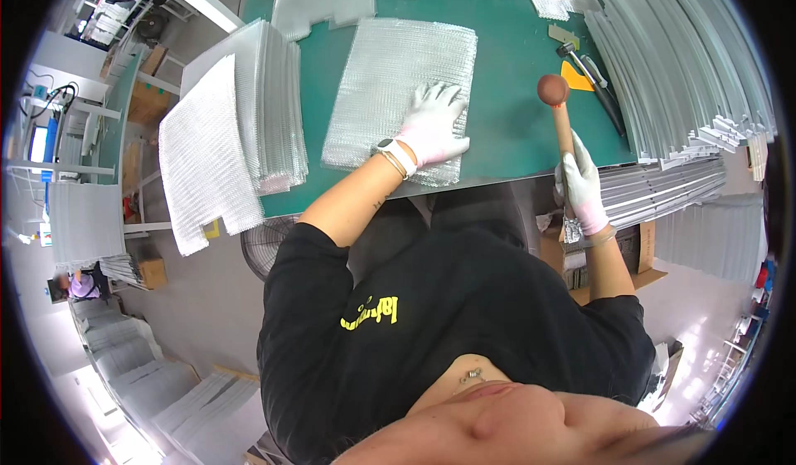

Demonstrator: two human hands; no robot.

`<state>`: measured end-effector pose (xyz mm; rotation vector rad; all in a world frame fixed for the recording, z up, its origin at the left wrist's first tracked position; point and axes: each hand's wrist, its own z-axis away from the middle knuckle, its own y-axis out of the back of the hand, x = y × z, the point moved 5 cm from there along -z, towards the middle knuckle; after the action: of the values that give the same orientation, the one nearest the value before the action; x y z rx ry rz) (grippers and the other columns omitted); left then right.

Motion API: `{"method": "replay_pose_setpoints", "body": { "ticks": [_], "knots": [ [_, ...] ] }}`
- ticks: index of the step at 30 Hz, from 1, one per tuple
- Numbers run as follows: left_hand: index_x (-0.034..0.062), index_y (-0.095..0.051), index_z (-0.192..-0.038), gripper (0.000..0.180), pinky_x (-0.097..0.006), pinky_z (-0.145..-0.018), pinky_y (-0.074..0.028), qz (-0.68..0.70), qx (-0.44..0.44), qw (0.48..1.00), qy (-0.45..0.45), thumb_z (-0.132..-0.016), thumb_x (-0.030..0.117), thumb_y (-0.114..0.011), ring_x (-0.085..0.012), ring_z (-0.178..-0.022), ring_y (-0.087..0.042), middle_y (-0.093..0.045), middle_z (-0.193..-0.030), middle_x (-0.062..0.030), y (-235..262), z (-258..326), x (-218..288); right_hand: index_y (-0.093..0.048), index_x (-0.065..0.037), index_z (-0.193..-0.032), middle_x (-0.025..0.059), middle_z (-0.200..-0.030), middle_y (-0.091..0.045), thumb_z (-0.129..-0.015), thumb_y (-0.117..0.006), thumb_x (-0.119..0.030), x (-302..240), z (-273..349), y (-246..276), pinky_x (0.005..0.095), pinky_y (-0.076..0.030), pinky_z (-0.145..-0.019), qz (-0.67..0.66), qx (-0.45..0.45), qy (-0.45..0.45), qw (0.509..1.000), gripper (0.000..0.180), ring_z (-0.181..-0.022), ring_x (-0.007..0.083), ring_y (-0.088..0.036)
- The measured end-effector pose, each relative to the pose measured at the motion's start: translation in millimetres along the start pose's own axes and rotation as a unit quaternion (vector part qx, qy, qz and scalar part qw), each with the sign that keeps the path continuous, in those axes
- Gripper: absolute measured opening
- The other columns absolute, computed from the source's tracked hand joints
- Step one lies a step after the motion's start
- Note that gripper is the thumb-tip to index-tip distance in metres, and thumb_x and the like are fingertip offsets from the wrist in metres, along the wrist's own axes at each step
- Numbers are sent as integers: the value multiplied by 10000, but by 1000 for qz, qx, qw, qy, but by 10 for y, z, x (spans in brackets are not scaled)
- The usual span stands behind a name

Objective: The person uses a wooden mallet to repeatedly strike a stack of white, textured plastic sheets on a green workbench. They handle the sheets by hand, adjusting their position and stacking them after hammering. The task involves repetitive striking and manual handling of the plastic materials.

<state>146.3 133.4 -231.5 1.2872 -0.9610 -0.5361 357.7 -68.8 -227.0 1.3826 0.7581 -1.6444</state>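
Steady the mesh panel (377,79) at twelve o'clock on the table (507,92) with the left hand (434,128), fingers splayed, clear of the mallet (553,91) at two o'clock, grasped by the fingers of the right hand (584,185).

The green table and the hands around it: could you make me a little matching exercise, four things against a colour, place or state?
Things:
1. Mallet
2. Left hand
3. Triangular piece
4. Hammer

Descriptions:
A. Orange-yellow all over
B. Held in the gloved right hand
C. Black-handled, lying on the green table
D. White-gloved, resting with fingers spread on a silvery mesh sheet

Right pairs: 1-B, 2-D, 3-A, 4-C.
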Motion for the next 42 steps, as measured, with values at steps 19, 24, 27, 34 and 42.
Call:
{"method": "replay_pose_setpoints", "body": {
  "ticks": [19, 24, 27, 34, 42],
  "knots": [
    [30, -452, -1488, 874, -525, -1181, -262, -11, 158, 944, 289, -865, 618, -627, -422, -1384, -387, -430, -1477, -281, 67, -9, -1063, -419, -88, -1551, -43, -737, -526, -1014, -542, -79, 441, 236, -88, 210, -428, -527, 86, -32, -31, 995, 551, -576, 31, -466],
    [44, -437, -1505, 840, -522, -1204, -238, -67, 94, 986, 118, -902, 607, -592, -436, -1431, -341, -408, -1517, -263, 17, -322, -936, -421, -56, -1544, -23, -779, -553, -1013, -564, -95, 317, 60, -29, 217, -447, -549, 57, 2, 21, 998, 552, -590, 44, -485],
    [127, -415, -1540, 787, -541, -1228, -190, -108, 16, 994, 8, -928, 601, -560, -438, -1482, -273, -331, -1583, -244, 64, -721, -1045, -449, -30, -1523, 44, -967, -667, -968, -623, -82, -101, -85, 139, 220, -478, -628, 123, -1, 81, 989, 584, -692, 37, -532],
    [315, -326, -1598, 763, -573, -1245, -129, -220, -148, 952, -150, -937, 621, -552, -441, -1541, -152, -202, -1668, -194, 160, -1194, -906, -458, 50, -1472, 249, -1263, -657, -876, -675, -70, -797, -25, 723, 365, -514, -938, 318, -55, 279, 905, 645, -1060, 357, -688],
    [264, -374, -1583, 802, -600, -1241, -91, -238, -217, 944, -79, -905, 642, -577, -471, -1545, -110, -126, -1682, -230, 362, -1261, -538, -547, -76, -1408, 144, -908, -636, -867, -711, -185, -464, -161, 414, 451, -520, -738, 641, -203, 277, 687, 576, -753, 367, -633]
  ]
}}
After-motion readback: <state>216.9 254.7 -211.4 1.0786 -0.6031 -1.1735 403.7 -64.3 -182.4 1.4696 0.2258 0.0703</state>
